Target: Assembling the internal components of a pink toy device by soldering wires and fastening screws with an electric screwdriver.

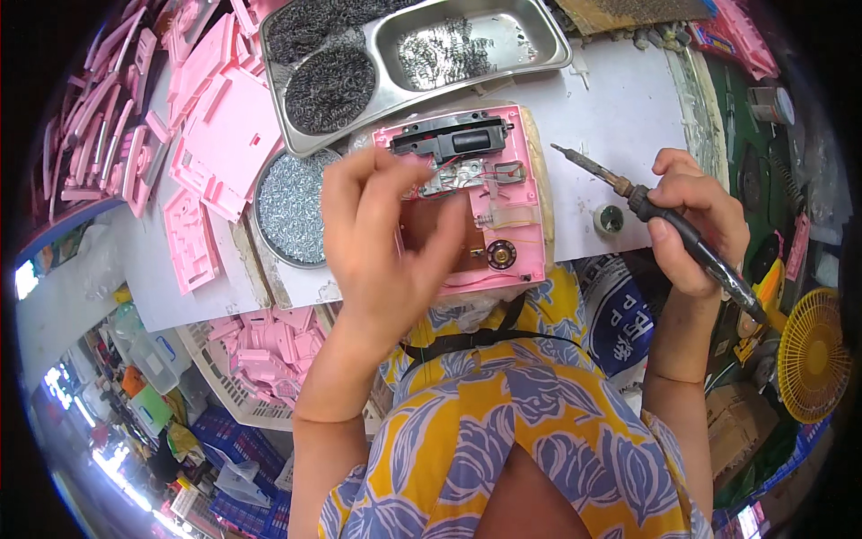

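A pink plastic housing (pixel 532 135) lies with its inside facing up in front of me. Within it are a black part (pixel 471 141) at the far end, a silver metal mechanism (pixel 460 177) with thin red wires, a brown board (pixel 422 222) and a round black-and-brass part (pixel 501 255). Over the housing's left side hovers my left hand (pixel 377 242). Its fingers are bent, thumb apart from them, with nothing visible between; it hides part of the board. My right hand (pixel 696 225) grips a black-handled soldering iron (pixel 690 235), whose tip points up and left, clear of the housing.
A small round pot (pixel 609 220) stands right of the housing. Behind it is a metal tray (pixel 422 88) of springs. On the left are a round dish (pixel 292 208) of small screws and pink parts (pixel 224 148). A basket (pixel 211 346) holds more; a yellow fan (pixel 813 355) is at right.
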The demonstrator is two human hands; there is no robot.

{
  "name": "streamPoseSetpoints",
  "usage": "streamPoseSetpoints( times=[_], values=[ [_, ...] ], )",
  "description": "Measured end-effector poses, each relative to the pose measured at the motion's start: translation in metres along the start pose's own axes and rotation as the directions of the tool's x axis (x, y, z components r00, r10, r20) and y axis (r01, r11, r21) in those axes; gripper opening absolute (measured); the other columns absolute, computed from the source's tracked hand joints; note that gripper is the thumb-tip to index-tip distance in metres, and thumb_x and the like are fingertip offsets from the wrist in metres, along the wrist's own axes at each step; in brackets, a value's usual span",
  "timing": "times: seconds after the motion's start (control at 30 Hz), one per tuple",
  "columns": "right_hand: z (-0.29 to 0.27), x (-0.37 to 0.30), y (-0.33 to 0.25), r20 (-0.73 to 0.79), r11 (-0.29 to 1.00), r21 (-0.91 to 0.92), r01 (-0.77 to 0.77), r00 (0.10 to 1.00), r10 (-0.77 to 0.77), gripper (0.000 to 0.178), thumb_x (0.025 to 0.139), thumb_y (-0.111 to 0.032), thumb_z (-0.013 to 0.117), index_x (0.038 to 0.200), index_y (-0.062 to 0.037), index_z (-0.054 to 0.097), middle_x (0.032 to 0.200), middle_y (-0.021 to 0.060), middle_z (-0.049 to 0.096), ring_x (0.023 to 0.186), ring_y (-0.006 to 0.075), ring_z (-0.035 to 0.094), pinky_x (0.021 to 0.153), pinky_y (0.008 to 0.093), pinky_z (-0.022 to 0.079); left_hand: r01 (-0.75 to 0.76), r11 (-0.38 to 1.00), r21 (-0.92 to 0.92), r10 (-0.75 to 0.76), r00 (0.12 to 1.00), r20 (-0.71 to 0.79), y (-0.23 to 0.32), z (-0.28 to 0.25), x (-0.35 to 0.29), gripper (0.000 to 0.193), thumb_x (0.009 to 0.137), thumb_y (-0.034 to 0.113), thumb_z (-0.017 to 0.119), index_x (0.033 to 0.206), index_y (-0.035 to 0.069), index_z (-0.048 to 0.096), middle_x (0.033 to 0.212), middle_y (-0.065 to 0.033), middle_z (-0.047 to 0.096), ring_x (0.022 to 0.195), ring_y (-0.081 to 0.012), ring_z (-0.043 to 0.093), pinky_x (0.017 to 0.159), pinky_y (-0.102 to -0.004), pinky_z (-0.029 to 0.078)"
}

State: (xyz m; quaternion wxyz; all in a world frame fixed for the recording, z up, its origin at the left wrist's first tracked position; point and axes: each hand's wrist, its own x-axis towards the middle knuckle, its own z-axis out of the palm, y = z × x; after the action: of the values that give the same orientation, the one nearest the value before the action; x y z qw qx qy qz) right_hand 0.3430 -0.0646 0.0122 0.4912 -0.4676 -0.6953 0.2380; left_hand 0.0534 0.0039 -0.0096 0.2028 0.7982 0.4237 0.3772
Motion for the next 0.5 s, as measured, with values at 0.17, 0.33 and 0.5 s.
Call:
streamPoseSetpoints(
  times=[0.17, 0.33, 0.5],
  values=[
    [0.002, -0.008, 0.002, -0.066, 0.996, 0.09, 0.007, 0.998, -0.001, 0.027, 0.077, -0.001, 0.071, 0.103, 0.0045, 0.065, 0.081, 0.0104, 0.062, 0.072, 0.0178, 0.055, 0.077, 0.0288, 0.044, 0.663, -0.217, -0.716, -0.202, 0.687, 0.698, 0.025, -0.024, -0.027, 0.024, 0.083, 0.001, 0.063, 0.095, 0.011, 0.046, 0.113, -0.0073, 0.048, 0.085, -0.0155, 0.048, 0.069, -0.0277, 0.042],
    [0.031, -0.02, -0.01, -0.221, 0.974, 0.209, -0.091, 0.965, 0.137, 0.037, 0.081, 0.001, 0.075, 0.115, 0.0043, 0.062, 0.101, 0.0156, 0.063, 0.089, 0.0188, 0.059, 0.083, 0.0302, 0.047, 0.614, -0.705, -0.354, 0.018, 0.515, 0.857, 0.023, -0.016, -0.037, 0.022, 0.085, 0.002, 0.06, 0.092, 0.015, 0.044, 0.115, -0.007, 0.049, 0.08, -0.0131, 0.044, 0.064, -0.0262, 0.038],
    [0.04, -0.017, -0.015, -0.192, 0.966, 0.256, -0.049, 0.976, 0.1, 0.038, 0.082, 0.003, 0.075, 0.118, 0.004, 0.062, 0.102, 0.0138, 0.067, 0.09, 0.018, 0.061, 0.082, 0.029, 0.049, 0.617, -0.724, -0.307, 0.07, 0.509, 0.858, 0.03, -0.013, -0.036, 0.021, 0.088, -0.001, 0.06, 0.092, 0.014, 0.045, 0.116, -0.0064, 0.05, 0.079, -0.0126, 0.044, 0.063, -0.0249, 0.038]
  ],
)
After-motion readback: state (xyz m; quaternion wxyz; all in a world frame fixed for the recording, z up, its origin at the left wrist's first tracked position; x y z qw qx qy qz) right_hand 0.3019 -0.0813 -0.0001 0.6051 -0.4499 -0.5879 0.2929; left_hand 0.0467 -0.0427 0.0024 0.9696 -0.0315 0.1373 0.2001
